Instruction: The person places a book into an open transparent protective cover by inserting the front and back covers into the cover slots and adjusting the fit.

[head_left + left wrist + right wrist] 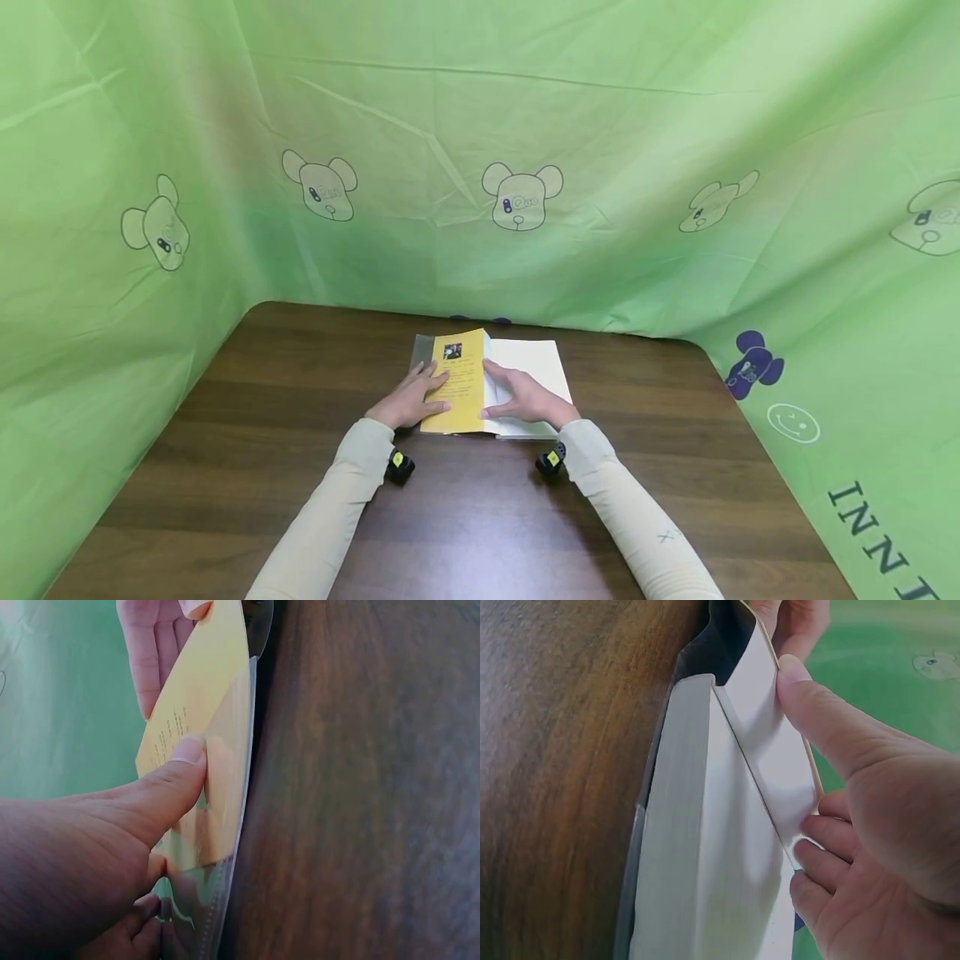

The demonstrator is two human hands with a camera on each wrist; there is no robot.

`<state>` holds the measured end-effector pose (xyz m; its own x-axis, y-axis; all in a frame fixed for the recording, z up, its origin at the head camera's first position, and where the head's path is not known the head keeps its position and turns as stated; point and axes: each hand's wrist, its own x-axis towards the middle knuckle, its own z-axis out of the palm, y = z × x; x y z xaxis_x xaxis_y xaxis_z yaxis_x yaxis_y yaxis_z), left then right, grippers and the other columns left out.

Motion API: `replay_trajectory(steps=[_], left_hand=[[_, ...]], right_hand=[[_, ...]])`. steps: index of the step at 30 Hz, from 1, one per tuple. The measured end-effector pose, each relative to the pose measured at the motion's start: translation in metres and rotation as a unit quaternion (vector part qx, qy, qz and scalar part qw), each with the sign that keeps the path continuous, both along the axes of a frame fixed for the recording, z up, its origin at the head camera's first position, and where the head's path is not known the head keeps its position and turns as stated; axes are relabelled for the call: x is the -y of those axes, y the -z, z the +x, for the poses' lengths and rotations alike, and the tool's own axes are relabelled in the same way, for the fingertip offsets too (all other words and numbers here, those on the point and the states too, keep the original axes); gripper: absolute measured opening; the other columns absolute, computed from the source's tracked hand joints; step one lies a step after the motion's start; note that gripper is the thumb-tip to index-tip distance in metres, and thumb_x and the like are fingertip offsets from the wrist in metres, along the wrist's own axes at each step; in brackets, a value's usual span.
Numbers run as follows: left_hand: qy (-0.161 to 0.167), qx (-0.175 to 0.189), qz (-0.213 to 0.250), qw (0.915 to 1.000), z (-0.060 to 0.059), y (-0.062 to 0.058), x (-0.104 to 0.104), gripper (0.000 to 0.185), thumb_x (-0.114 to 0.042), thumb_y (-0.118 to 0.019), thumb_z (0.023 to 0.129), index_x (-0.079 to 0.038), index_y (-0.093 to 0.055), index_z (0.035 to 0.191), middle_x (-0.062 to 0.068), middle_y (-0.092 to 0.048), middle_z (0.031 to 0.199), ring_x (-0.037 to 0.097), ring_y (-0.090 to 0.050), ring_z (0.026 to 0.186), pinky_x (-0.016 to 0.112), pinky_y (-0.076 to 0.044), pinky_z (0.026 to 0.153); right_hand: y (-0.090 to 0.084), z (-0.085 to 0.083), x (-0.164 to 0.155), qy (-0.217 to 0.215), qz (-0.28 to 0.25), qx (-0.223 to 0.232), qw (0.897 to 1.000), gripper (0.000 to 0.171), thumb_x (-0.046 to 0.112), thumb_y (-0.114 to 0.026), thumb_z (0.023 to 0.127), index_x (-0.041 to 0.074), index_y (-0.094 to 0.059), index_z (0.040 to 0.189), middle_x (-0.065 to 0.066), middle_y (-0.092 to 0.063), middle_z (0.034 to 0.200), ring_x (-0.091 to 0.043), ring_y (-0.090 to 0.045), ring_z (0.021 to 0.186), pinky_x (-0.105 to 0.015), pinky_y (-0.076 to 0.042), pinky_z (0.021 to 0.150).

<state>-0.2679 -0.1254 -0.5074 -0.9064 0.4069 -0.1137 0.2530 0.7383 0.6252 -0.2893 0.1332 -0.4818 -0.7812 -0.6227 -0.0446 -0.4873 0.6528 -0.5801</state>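
Observation:
An open book lies on the table, its yellow cover flap (467, 407) printed with text and a small photo. A clear plastic sleeve (238, 750) overlaps the flap's left part. My left hand (408, 400) rests on the flap and sleeve with spread fingers; its thumb (184, 761) presses near the bottom edge. My right hand (534, 398) holds the flap's right edge, thumb at the near end and forefinger farther up. In the right wrist view the flap's white inner side stands raised beside the thick page block (675, 795). A white page (536, 358) shows on the right.
The brown wooden table (465, 517) extends around the book. Green fabric (435, 250) with bear-head drawings hangs behind and at both sides. Black wrist devices (400, 467) sit under both cuffs, close over the table.

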Motion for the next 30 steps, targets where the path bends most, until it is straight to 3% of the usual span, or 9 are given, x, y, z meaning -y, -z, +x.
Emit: replay_trajectory(steps=[30], left_hand=[[0.002, -0.016, 0.01, 0.9998, 0.0, 0.003, -0.003, 0.064, -0.032, -0.063, 0.102, -0.01, -0.04, 0.156, 0.02, -0.015, 0.169, 0.043, -0.008, 0.156, 0.062, -0.016, 0.123]], right_hand=[[0.008, -0.003, 0.012, -0.013, 0.029, -0.021, 0.999, 0.096, 0.037, -0.081, 0.087, -0.003, -0.029, 0.157, -0.019, -0.024, 0.166, -0.037, -0.019, 0.155, -0.049, -0.017, 0.126]])
